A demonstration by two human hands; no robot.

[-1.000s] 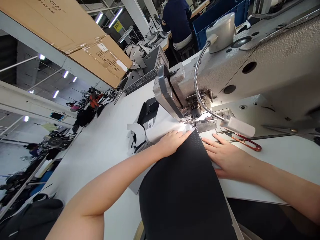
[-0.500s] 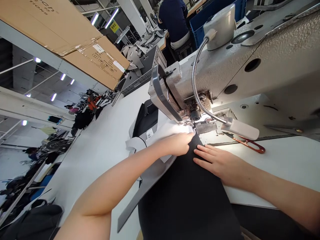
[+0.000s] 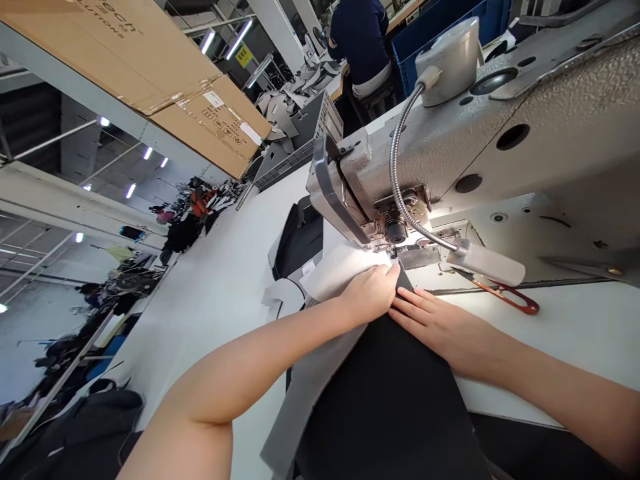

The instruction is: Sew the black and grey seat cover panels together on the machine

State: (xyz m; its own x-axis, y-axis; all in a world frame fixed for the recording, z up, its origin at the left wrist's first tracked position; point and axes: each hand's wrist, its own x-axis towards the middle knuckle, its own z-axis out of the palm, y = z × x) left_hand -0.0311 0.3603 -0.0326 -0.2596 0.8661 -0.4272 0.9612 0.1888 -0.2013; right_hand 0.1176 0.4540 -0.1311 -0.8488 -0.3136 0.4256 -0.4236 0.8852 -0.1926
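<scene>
At the lit needle area of the sewing machine (image 3: 395, 233), my left hand (image 3: 373, 291) is closed, its fingers pressed together on the edge of the white fabric (image 3: 343, 267). My right hand (image 3: 433, 320) lies flat with fingers spread on the black fabric (image 3: 395, 400), just beside the left. A grey strip (image 3: 305, 400) runs along the left edge of the black piece. Behind the white fabric rests a black and grey piece with a small label (image 3: 309, 267). How the layers meet under the needle is hidden.
Orange-handled scissors (image 3: 515, 298) lie right of the needle on the white table (image 3: 215, 300). A flexible lamp (image 3: 493, 262) hangs above them. A grey crate (image 3: 320, 127), cardboard boxes (image 3: 165, 73) and a seated person (image 3: 359, 40) are farther back.
The whole view has shifted slightly. The white and grey fabric has moved a little against the machine, and my left hand sits closer to my right hand.
</scene>
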